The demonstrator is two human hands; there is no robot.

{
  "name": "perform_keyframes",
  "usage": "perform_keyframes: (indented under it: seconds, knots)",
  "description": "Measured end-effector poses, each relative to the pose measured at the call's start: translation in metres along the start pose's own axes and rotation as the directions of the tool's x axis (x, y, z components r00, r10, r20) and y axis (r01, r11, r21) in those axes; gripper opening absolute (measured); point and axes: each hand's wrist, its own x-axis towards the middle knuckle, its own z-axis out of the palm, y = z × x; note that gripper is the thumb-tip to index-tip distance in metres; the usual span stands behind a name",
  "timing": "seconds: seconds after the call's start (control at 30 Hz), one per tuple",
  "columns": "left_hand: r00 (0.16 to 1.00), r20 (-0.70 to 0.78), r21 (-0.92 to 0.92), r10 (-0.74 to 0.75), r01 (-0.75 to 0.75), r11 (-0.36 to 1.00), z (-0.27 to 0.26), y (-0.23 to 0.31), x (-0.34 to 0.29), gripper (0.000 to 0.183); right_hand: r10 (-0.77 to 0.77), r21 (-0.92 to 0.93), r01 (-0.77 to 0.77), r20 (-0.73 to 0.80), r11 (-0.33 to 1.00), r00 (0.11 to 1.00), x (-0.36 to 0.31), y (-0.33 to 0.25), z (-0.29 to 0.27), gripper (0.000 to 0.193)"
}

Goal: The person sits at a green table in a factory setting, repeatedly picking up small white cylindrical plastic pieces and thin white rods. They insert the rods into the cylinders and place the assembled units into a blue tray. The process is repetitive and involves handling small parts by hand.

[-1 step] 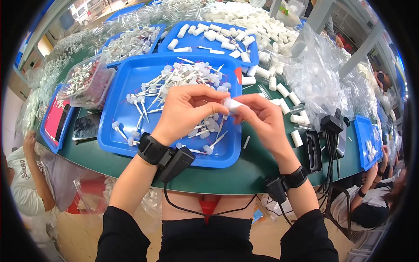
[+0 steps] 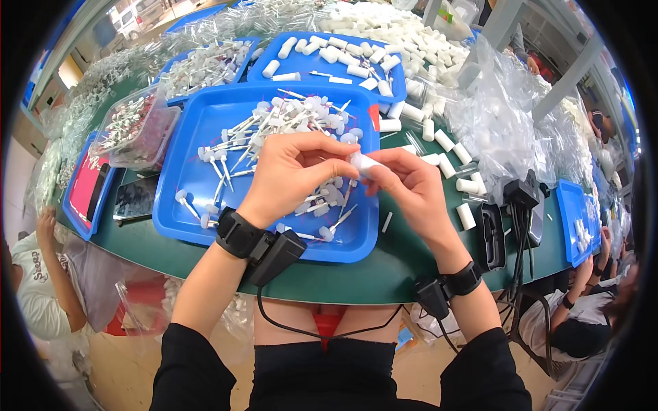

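Note:
Over the right rim of the large blue tray [image 2: 274, 233], I hold a short white cylinder [image 2: 368, 163] with a translucent left end. My right hand [image 2: 419, 192] grips its right part between thumb and fingers. The thumb and forefinger of my left hand [image 2: 288, 171] pinch at the translucent end; exactly what lies between those fingertips is hidden. Inside the tray, partly behind my left hand, is a pile of thin white sticks with translucent round discs [image 2: 301, 113]. Several loose white cylinders [image 2: 447, 166] lie on the green table to the right of my hands.
A second blue tray [image 2: 301, 44] holding white cylinders stands behind. At left are a clear plastic tub [image 2: 140, 130] of small parts and a dark phone [image 2: 137, 198]. Clear plastic bags [image 2: 500, 116], a black case [image 2: 491, 236] and cables lie at right. Other people sit at both sides.

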Motion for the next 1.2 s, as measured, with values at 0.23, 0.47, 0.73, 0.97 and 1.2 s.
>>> perform_keyframes:
  seconds: [0.23, 0.47, 0.73, 0.97, 1.2]
  knots:
    - [0.999, -0.007, 0.078, 0.053, -0.052, 0.996, 0.002, -0.003, -0.002, 0.015, -0.221, -0.328, 0.146, -0.203, 0.933, 0.954, -0.005, 0.000, 0.011, 0.021]
    - [0.929, 0.056, 0.338, 0.367, -0.363, 0.868, 0.002, -0.001, -0.001, 0.017, -0.586, -0.586, 0.450, -0.052, 0.673, 0.808, -0.002, -0.002, 0.010, 0.027]
    - [0.995, -0.018, -0.120, 0.094, -0.095, 0.988, 0.007, 0.000, 0.000, 0.025, -0.476, -0.439, 0.383, -0.121, 0.813, 0.871, -0.001, 0.001, 0.005, 0.026]
    - [0.998, -0.010, -0.046, 0.061, -0.061, 0.997, 0.005, 0.003, -0.002, 0.023, -0.621, -0.576, 0.464, -0.097, 0.672, 0.778, -0.002, -0.003, 0.010, 0.028]
    - [0.980, -0.075, 0.118, 0.185, -0.176, 0.977, 0.012, 0.004, -0.008, 0.020, -0.683, -0.650, 0.483, -0.076, 0.587, 0.727, -0.005, -0.006, 0.010, 0.027]
